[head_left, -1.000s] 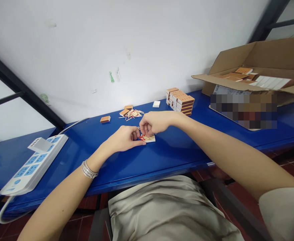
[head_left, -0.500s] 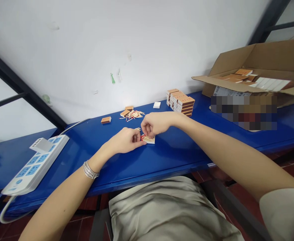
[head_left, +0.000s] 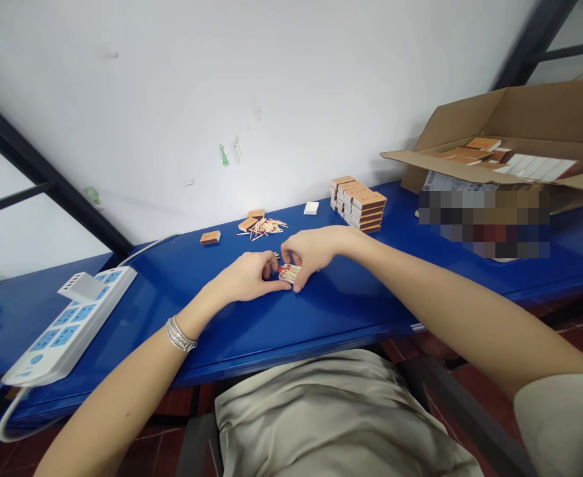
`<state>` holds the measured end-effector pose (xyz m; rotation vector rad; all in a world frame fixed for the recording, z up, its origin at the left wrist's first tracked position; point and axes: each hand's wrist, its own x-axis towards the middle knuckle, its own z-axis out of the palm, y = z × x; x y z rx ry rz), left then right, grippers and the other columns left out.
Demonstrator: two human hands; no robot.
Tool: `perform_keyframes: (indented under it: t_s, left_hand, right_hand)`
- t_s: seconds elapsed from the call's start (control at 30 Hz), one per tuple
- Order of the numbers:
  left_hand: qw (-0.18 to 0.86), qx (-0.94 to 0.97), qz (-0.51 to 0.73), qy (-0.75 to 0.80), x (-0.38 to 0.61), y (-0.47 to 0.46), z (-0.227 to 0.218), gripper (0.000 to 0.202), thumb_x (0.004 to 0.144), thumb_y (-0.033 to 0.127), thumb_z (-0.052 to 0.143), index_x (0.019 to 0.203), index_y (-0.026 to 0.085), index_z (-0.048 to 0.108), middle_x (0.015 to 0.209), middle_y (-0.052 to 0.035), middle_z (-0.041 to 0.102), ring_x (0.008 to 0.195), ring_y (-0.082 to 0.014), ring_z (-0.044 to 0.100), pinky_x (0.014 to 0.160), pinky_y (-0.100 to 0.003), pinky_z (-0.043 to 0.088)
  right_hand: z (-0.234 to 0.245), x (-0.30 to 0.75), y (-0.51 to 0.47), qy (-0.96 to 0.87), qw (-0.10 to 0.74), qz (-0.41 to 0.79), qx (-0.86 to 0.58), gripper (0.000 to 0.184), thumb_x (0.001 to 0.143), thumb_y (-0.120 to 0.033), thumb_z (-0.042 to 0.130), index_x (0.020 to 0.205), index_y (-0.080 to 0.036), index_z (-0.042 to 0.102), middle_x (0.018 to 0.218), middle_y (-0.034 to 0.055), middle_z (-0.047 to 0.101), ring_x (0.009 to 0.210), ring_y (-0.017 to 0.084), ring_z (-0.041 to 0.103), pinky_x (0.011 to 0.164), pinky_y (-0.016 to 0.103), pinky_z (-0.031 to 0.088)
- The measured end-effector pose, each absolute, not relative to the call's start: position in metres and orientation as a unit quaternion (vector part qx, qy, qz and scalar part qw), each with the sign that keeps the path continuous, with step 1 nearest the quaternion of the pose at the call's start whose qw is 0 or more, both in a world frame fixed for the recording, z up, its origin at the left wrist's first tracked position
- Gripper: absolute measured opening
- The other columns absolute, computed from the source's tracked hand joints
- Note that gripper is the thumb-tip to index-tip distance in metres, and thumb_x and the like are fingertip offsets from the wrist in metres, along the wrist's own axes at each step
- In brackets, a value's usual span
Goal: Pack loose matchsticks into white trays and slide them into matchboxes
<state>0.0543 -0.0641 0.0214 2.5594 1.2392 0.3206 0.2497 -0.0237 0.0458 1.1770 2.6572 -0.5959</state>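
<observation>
A small white matchbox tray [head_left: 289, 273] full of red-tipped matches sits on the blue table between my hands. My left hand [head_left: 249, 276] is closed at the tray's left end, its thumb at the near corner. Several match ends [head_left: 276, 255] stick out beyond its curled fingers; the grip on them is partly hidden. My right hand [head_left: 311, 253] arches over the tray from the right, thumb on the near side and fingers on the far side. Just beyond lies a loose heap of matches [head_left: 267, 228].
Matchboxes [head_left: 211, 237] lie near the heap, and a white piece [head_left: 311, 208] lies by the wall. Stacked matchboxes [head_left: 366, 199] stand to the right, before an open carton [head_left: 510, 119] of boxes. A power strip [head_left: 73, 324] occupies the left side.
My right hand has gone from pinching over the matches to spanning the tray, its thumb now on the near side. My left hand has barely moved.
</observation>
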Motion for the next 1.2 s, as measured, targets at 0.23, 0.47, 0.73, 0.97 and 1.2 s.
perform_keyframes:
  t_s: [0.23, 0.47, 0.73, 0.97, 1.2]
  left_hand:
    - [0.098, 0.887, 0.149, 0.427, 0.057, -0.066, 0.025, 0.031, 0.078, 0.044, 0.069, 0.09, 0.019, 0.054, 0.074, -0.0009, 0.062, 0.061, -0.0157, 0.055, 0.057, -0.028, 0.039]
    - [0.027, 0.861, 0.157, 0.482, 0.043, -0.058, 0.033, 0.053, 0.069, 0.061, 0.073, 0.094, 0.019, 0.054, 0.076, -0.0013, 0.062, 0.067, -0.0188, 0.059, 0.058, -0.029, 0.038]
    - [0.02, 0.86, 0.097, 0.5, 0.038, -0.055, 0.031, 0.052, 0.071, 0.063, 0.07, 0.094, 0.018, 0.055, 0.088, -0.0062, 0.064, 0.076, -0.0223, 0.059, 0.06, -0.03, 0.037]
    - [0.025, 0.856, 0.074, 0.512, 0.037, -0.053, 0.027, 0.05, 0.074, 0.062, 0.066, 0.094, 0.019, 0.052, 0.092, -0.0081, 0.064, 0.081, -0.0245, 0.06, 0.062, -0.031, 0.039]
    - [0.014, 0.841, 0.052, 0.538, 0.038, -0.053, 0.027, 0.053, 0.075, 0.064, 0.064, 0.099, 0.018, 0.053, 0.095, -0.0093, 0.064, 0.084, -0.0259, 0.061, 0.067, -0.033, 0.043]
  right_hand:
    - [0.046, 0.253, -0.017, 0.9, 0.025, -0.179, 0.398, 0.069, 0.057, -0.052, 0.08, 0.114, -0.018, 0.059, 0.092, 0.0042, 0.07, 0.078, 0.019, 0.063, 0.062, 0.026, 0.04]
    - [0.053, 0.258, -0.016, 0.901, -0.056, -0.24, 0.358, 0.056, 0.062, -0.038, 0.079, 0.11, -0.015, 0.061, 0.095, 0.0054, 0.069, 0.08, 0.018, 0.062, 0.066, 0.027, 0.043]
    - [0.05, 0.259, -0.015, 0.899, -0.113, -0.199, 0.373, 0.054, 0.064, -0.033, 0.078, 0.113, -0.017, 0.06, 0.096, 0.0056, 0.069, 0.08, 0.018, 0.062, 0.067, 0.027, 0.042]
    - [0.042, 0.258, -0.008, 0.911, -0.145, -0.189, 0.337, 0.051, 0.066, -0.035, 0.078, 0.111, -0.017, 0.062, 0.093, 0.0048, 0.068, 0.077, 0.018, 0.061, 0.066, 0.027, 0.042]
    - [0.04, 0.258, -0.005, 0.901, -0.144, -0.203, 0.355, 0.053, 0.064, -0.03, 0.079, 0.112, -0.017, 0.061, 0.089, 0.0031, 0.069, 0.075, 0.017, 0.062, 0.065, 0.026, 0.043]
